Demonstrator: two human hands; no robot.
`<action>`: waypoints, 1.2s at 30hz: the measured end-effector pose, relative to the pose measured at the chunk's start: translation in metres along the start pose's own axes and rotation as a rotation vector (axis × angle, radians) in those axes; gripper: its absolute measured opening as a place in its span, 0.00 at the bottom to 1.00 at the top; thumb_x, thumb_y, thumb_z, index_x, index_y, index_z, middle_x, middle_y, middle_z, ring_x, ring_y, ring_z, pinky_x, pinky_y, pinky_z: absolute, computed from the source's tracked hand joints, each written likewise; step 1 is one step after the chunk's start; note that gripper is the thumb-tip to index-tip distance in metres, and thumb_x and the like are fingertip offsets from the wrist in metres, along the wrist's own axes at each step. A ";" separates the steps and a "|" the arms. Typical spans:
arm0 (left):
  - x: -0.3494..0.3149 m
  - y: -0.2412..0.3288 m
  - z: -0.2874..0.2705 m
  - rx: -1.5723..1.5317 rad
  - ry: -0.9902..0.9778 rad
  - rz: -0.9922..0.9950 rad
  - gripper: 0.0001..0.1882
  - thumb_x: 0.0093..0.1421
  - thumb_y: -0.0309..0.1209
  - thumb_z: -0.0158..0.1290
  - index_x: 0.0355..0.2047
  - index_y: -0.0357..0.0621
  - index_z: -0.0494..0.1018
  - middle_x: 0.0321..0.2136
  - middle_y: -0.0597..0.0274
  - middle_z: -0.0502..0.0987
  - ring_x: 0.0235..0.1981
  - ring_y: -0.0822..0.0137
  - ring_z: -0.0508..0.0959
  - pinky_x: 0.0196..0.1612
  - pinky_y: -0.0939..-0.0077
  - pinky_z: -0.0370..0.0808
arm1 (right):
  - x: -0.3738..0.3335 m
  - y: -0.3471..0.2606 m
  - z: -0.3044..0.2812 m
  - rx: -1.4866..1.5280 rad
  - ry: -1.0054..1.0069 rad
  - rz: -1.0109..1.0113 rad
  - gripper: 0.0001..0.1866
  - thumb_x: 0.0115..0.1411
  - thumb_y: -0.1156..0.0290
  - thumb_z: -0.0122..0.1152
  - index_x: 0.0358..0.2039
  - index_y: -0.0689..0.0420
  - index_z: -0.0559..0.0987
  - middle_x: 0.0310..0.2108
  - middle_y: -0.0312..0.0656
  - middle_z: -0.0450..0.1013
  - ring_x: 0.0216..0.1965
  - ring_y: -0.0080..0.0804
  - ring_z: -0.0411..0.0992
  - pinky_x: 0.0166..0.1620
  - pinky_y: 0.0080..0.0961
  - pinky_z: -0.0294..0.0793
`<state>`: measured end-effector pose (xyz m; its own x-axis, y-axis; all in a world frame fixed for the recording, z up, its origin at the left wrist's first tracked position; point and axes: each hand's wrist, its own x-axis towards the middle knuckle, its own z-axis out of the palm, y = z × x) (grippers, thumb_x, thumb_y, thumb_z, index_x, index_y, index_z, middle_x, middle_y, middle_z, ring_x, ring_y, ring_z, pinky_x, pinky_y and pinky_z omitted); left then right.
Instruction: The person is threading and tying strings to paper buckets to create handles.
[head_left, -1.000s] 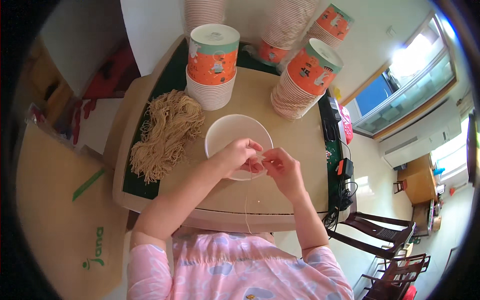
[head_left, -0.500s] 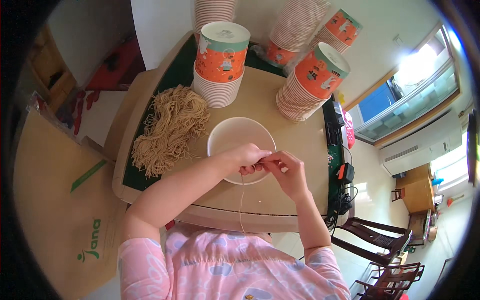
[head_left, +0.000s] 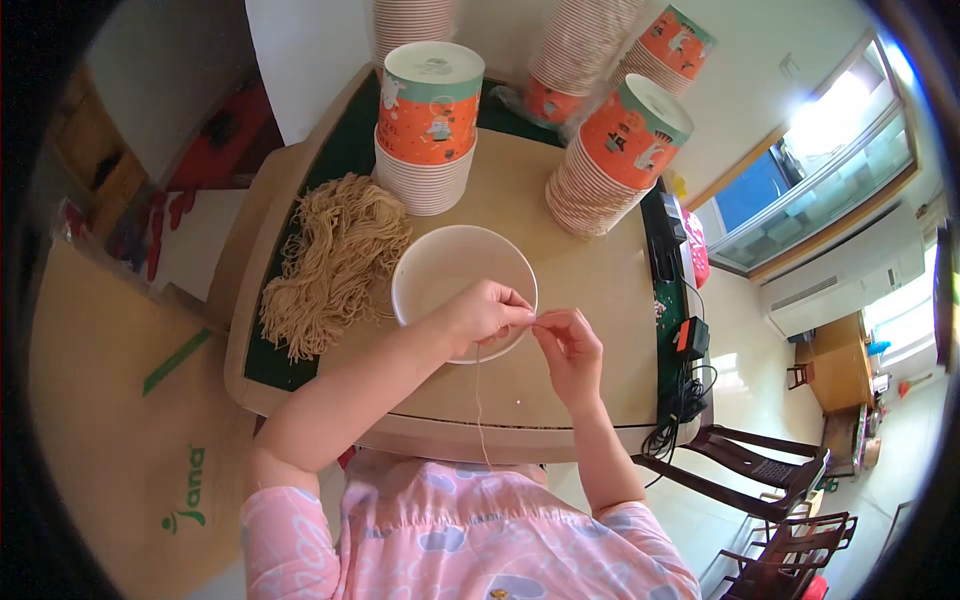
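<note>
A beige string (head_left: 481,410) hangs from my left hand (head_left: 488,312), whose fingers are closed on it, and trails down toward my lap. My right hand (head_left: 572,345) is closed in a pinch, its fingertips meeting those of the left. What lies between the right fingertips is too small to make out. Both hands are over the near right rim of a white paper bucket (head_left: 440,262), whose inside shows behind them. To the left of the bucket lies a loose heap of beige strings (head_left: 335,260) on the table.
Stacked paper buckets with orange and green prints stand at the back: a left stack (head_left: 430,125), a right stack (head_left: 615,150), and wrapped ones (head_left: 585,55) behind. A power strip (head_left: 660,240) and black cables (head_left: 685,400) run along the table's right edge. A cardboard sheet (head_left: 120,400) stands at left.
My fingertips have drawn slightly apart from their earlier overlap and now meet at the tips, with the left hand turned a little. The view has shifted slightly.
</note>
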<state>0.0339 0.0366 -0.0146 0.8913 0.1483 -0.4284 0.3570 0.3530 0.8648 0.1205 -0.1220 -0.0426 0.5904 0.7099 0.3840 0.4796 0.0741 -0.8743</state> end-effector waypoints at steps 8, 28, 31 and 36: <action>-0.025 -0.025 0.029 0.679 0.351 0.705 0.03 0.52 0.23 0.57 0.27 0.43 0.73 0.24 0.62 0.72 0.24 0.68 0.75 0.28 0.74 0.73 | -0.014 0.008 0.007 0.680 0.035 0.482 0.04 0.62 0.75 0.56 0.35 0.63 0.74 0.28 0.34 0.72 0.28 0.18 0.67 0.33 0.15 0.67; -0.036 -0.023 0.030 0.827 0.321 0.682 0.03 0.53 0.26 0.58 0.29 0.45 0.75 0.24 0.66 0.72 0.23 0.70 0.75 0.26 0.76 0.73 | -0.023 -0.008 0.017 0.712 0.307 0.394 0.15 0.57 0.84 0.57 0.39 0.53 0.64 0.31 0.38 0.72 0.30 0.20 0.69 0.34 0.16 0.66; -0.027 -0.030 0.018 0.385 0.174 0.422 0.04 0.56 0.26 0.57 0.32 0.41 0.76 0.25 0.68 0.75 0.26 0.77 0.74 0.29 0.82 0.72 | -0.026 -0.011 0.022 0.674 0.315 0.285 0.16 0.57 0.85 0.57 0.39 0.53 0.64 0.31 0.38 0.72 0.32 0.21 0.70 0.37 0.17 0.69; -0.025 -0.026 0.015 0.044 0.057 0.269 0.05 0.57 0.26 0.57 0.30 0.36 0.76 0.26 0.71 0.76 0.30 0.82 0.73 0.30 0.84 0.72 | -0.021 -0.017 0.024 0.664 0.306 0.218 0.17 0.56 0.87 0.57 0.40 0.54 0.64 0.32 0.38 0.71 0.35 0.23 0.70 0.42 0.19 0.71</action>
<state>0.0061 0.0103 -0.0220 0.9390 0.2832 -0.1949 0.1226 0.2538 0.9594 0.0847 -0.1213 -0.0433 0.8269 0.5382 0.1628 -0.1026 0.4291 -0.8974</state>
